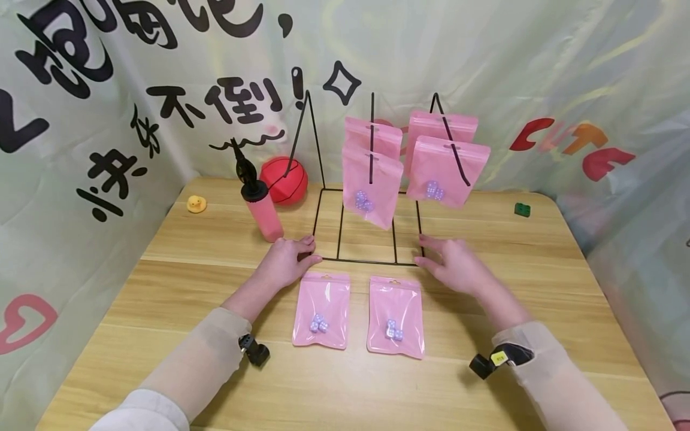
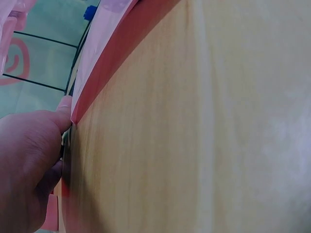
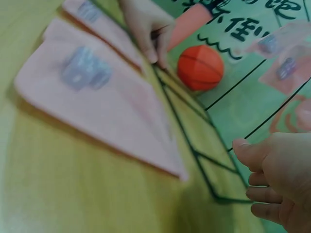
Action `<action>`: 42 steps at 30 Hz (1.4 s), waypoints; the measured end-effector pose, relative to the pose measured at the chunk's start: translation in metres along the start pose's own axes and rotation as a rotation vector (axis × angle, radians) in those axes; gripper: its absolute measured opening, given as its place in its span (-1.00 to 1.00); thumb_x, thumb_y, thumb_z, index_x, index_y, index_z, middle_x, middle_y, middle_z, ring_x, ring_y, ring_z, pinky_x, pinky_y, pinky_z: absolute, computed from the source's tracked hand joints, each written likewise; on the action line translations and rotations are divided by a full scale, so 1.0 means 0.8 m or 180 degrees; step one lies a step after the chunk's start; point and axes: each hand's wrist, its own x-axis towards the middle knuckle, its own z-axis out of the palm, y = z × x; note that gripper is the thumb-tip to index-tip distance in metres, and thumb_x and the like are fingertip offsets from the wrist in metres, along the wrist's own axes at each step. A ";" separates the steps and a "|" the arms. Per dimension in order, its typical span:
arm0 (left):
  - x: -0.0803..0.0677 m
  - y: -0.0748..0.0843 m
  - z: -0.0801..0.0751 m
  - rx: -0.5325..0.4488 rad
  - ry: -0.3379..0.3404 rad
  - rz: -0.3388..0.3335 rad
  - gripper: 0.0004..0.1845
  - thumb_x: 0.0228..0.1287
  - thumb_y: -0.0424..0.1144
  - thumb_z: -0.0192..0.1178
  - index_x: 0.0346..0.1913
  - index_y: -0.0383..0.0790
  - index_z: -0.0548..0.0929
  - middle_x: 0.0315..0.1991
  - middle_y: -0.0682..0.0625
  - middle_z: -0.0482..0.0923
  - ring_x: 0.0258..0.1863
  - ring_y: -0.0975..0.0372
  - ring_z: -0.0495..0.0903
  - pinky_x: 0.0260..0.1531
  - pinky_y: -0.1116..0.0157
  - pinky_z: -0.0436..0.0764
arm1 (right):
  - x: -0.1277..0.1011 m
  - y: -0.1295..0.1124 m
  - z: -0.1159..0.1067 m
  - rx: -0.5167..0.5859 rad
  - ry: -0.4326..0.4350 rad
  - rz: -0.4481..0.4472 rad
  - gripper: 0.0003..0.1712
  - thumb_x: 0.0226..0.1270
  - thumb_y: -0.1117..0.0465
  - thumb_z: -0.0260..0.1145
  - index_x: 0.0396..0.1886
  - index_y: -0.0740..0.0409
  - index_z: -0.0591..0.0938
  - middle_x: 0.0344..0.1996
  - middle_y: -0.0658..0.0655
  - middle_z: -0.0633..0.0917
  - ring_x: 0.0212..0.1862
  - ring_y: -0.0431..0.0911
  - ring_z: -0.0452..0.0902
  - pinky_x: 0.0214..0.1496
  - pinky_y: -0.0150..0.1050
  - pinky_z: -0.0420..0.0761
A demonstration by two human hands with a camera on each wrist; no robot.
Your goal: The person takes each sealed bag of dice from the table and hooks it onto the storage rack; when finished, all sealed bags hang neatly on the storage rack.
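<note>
A black wire rack (image 1: 368, 261) stands on the table with three upright prongs. Pink zip bags holding purple dice hang from its middle and right prongs, such as the front middle bag (image 1: 373, 185) and the front right bag (image 1: 447, 170). My left hand (image 1: 286, 260) pinches the rack's front left corner between thumb and fingers. At the front right corner, my right hand (image 1: 453, 263) is held with thumb and fingers apart, close beside the wire. Two more pink bags with dice, a left one (image 1: 321, 305) and a right one (image 1: 396, 308), lie flat before the rack.
Left of the rack are a pink hand pump (image 1: 264, 215) with a black top, a red ball (image 1: 286, 181) and a yellow toy duck (image 1: 196, 204). A green toy brick (image 1: 522, 209) lies at the back right. A printed cloth (image 1: 215, 36) hangs behind the table.
</note>
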 end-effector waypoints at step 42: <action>-0.019 0.023 -0.026 0.0131 -0.0191 0.0140 -0.42 0.47 -0.07 0.40 0.36 -0.39 0.63 0.36 -0.22 0.57 0.34 -0.08 0.56 0.37 -0.01 0.51 | -0.010 0.025 0.049 -0.0408 0.0545 0.0117 -0.52 0.48 0.16 0.46 0.20 0.45 0.69 0.23 0.42 0.65 0.29 0.34 0.56 0.33 0.26 0.54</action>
